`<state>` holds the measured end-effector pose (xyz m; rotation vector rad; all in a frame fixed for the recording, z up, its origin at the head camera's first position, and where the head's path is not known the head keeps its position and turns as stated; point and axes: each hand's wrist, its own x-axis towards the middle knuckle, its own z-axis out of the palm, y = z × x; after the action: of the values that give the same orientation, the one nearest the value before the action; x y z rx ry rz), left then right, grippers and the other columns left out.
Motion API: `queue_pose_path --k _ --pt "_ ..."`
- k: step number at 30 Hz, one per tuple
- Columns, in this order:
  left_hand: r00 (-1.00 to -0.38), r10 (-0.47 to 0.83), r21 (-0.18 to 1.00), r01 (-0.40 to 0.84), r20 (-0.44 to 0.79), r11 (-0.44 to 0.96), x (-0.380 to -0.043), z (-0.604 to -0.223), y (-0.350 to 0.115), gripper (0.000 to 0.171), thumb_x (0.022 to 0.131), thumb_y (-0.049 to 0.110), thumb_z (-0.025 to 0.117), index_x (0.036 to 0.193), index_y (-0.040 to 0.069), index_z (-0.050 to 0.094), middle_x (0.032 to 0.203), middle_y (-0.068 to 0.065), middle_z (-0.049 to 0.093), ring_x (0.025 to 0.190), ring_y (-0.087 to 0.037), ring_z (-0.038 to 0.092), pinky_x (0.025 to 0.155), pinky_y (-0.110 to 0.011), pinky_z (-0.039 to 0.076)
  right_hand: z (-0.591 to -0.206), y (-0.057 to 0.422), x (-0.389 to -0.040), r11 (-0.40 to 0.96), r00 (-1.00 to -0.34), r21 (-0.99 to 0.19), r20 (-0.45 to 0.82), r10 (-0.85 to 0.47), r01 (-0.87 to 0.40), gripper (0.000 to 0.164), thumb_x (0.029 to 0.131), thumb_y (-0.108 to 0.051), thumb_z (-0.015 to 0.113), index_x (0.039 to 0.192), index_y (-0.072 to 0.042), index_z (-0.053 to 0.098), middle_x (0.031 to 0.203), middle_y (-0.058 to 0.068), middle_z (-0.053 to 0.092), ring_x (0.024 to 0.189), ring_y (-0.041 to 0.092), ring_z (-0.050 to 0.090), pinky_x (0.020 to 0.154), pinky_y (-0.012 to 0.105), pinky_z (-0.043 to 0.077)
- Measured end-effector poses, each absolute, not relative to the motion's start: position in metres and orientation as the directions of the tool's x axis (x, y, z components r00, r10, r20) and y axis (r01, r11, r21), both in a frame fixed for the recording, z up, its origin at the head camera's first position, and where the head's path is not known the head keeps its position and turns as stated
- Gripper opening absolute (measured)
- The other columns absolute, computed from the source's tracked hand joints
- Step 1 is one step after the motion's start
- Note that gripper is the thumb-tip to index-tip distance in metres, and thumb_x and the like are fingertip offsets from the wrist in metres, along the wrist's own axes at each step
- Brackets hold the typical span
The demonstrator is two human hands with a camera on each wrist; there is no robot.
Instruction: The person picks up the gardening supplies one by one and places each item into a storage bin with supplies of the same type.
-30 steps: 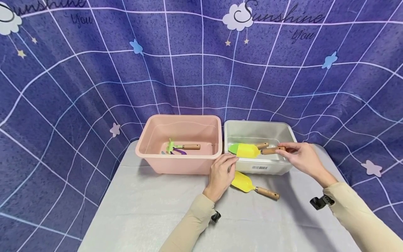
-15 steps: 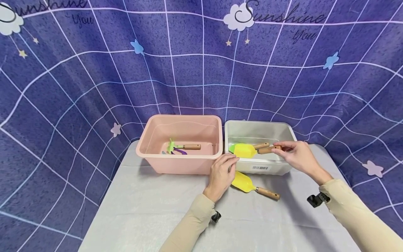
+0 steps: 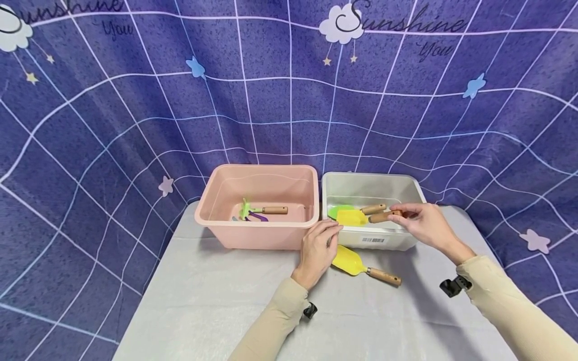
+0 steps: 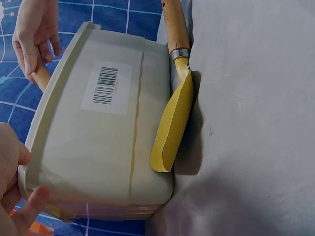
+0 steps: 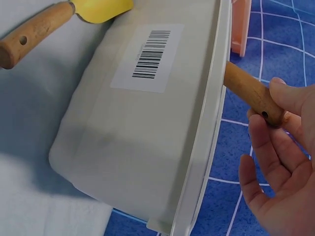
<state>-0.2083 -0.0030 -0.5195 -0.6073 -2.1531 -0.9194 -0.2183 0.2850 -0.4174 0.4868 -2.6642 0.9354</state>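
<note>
In the head view, my right hand point(image 3: 429, 224) pinches the wooden handle end of a yellow hand trowel point(image 3: 353, 217). Its blade lies inside the white bin point(image 3: 375, 179), over a green hand trowel point(image 3: 338, 208) with a wooden handle. The right wrist view shows thumb and fingers on the handle point(image 5: 251, 93) above the bin's rim. My left hand point(image 3: 317, 253) grips the bin's near left corner, thumb and fingers about the rim in the left wrist view. A second yellow trowel point(image 3: 349, 260) lies on the table against the bin's front.
A pink bin point(image 3: 257, 236) stands left of the white one. Inside it are a green fork-like tool point(image 3: 246, 208) with a wooden handle and a purple curved piece point(image 3: 257, 216). A grey-white cloth point(image 3: 217, 306) covers the table; a blue patterned curtain point(image 3: 271, 100) hangs behind.
My right hand has moved slightly left and lowered the yellow trowel farther into the white bin, so more of the green trowel shows. My left hand has stayed on the rim.
</note>
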Motion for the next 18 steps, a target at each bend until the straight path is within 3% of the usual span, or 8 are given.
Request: queue_pose_path --k 8,14,18 --pt "-0.637 0.134 0.426 0.641 0.759 0.638 -0.2087 -0.5200 -0.0024 0.018 0.096 0.008 0.076 0.110 0.014 0.085 0.113 0.000 0.081 0.119 -0.021 0.074 0.111 -0.030 0.053 -0.4125 0.2862 -0.2169 0.785 -0.942 -0.526 0.253 -0.222 -0.327 0.024 0.098 -0.029 0.077 0.111 -0.010 0.084 0.108 0.014 0.082 0.094 0.023 0.073 0.082 0.033 0.056" --pt "-0.643 0.134 0.433 0.641 0.754 0.634 -0.2088 -0.5212 -0.0020 0.018 0.096 0.008 0.075 0.110 0.014 0.085 0.113 0.000 0.081 0.120 -0.021 0.073 0.111 -0.030 0.053 -0.4119 0.2888 -0.2161 0.772 -0.944 -0.550 0.258 -0.207 -0.320 0.019 0.098 -0.025 0.077 0.107 -0.010 0.085 0.105 0.014 0.082 0.081 0.012 0.071 0.071 0.019 0.053" --pt "-0.640 0.134 0.433 0.644 0.757 0.631 -0.2094 -0.5215 -0.0024 0.017 0.097 0.009 0.075 0.110 0.014 0.085 0.113 -0.001 0.081 0.119 -0.021 0.074 0.110 -0.030 0.054 -0.4116 0.2889 -0.2153 0.759 -0.946 -0.570 0.246 -0.209 -0.316 0.020 0.098 -0.025 0.077 0.108 -0.009 0.084 0.106 0.014 0.082 0.078 0.008 0.069 0.069 0.017 0.052"
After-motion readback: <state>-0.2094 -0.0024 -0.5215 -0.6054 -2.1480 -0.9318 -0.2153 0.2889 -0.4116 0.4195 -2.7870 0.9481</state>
